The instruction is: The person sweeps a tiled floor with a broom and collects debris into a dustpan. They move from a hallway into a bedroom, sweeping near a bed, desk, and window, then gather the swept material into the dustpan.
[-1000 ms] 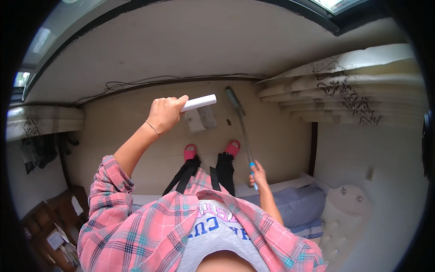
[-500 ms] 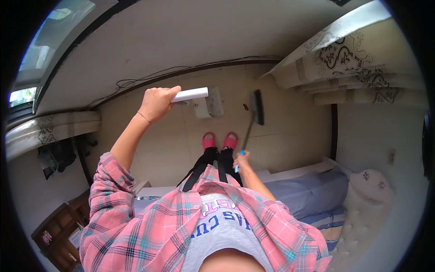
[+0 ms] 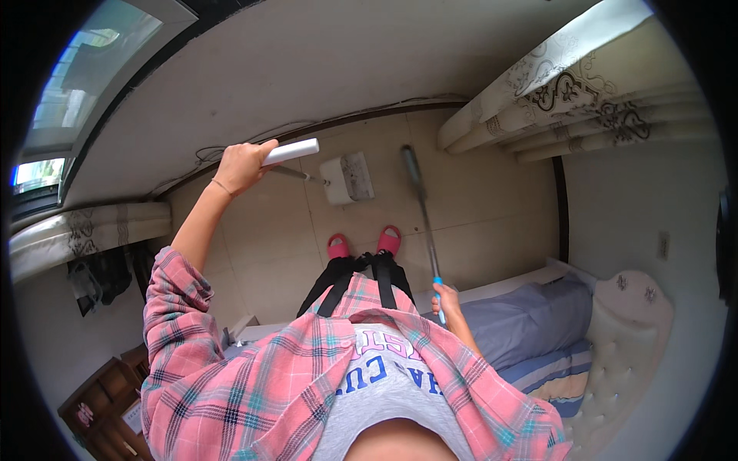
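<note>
My left hand [image 3: 241,166] is closed round the white grip of a long-handled dustpan [image 3: 335,182], whose pan rests on the tiled floor with dark bits inside. Lower down on the right, my right hand [image 3: 447,301] grips the blue end of a broom [image 3: 429,240]. Its dark, slightly blurred bristle head stands on the floor to the right of the dustpan, apart from it. A small dark speck [image 3: 417,229] lies on the tiles beside the broom's shaft.
My feet in pink slippers [image 3: 390,240] stand below the dustpan. Loose cables [image 3: 307,125] run along the wall's foot. A patterned curtain [image 3: 538,100] hangs at the far right. Behind me is a bed with grey-blue bedding [image 3: 515,319]; a brown wooden cabinet [image 3: 104,396] stands lower left.
The broom head has swung left toward the dustpan, while my right hand has moved right and back. My left hand has shifted slightly left. The feet have moved farther apart.
</note>
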Demonstrator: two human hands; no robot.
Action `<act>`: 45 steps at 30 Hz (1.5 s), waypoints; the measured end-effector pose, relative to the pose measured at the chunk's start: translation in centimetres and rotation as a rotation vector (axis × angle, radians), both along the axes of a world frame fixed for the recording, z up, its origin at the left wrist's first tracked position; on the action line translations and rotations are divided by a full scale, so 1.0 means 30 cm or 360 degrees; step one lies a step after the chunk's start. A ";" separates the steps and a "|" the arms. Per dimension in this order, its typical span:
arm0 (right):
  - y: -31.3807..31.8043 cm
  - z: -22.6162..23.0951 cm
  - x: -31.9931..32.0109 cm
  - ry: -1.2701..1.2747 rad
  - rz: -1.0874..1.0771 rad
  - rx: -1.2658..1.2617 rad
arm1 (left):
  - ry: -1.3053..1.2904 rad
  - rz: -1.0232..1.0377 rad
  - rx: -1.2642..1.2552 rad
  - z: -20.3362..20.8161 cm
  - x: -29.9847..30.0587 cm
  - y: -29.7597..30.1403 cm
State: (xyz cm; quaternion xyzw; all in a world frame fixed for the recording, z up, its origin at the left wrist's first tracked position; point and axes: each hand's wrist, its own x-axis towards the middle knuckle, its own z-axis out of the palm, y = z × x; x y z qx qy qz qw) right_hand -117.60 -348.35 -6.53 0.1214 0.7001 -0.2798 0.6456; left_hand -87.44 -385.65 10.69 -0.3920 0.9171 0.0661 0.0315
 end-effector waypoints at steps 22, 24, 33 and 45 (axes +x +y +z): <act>-0.177 -0.095 0.788 -0.0529 -0.0265 0.0076 | 0.0069 -0.0162 -0.0035 -0.067 0.348 -0.033; -0.157 0.004 0.680 -0.0374 -0.0048 -0.0023 | -0.0024 -0.0143 -0.0023 -0.064 0.350 -0.032; -0.186 0.016 0.559 0.0121 0.0048 -0.0074 | -0.0039 -0.0147 0.0010 -0.041 0.386 0.044; -0.531 -0.172 0.538 -0.0639 -0.0801 -0.0220 | 0.0505 -0.0634 -0.0691 0.001 0.195 0.276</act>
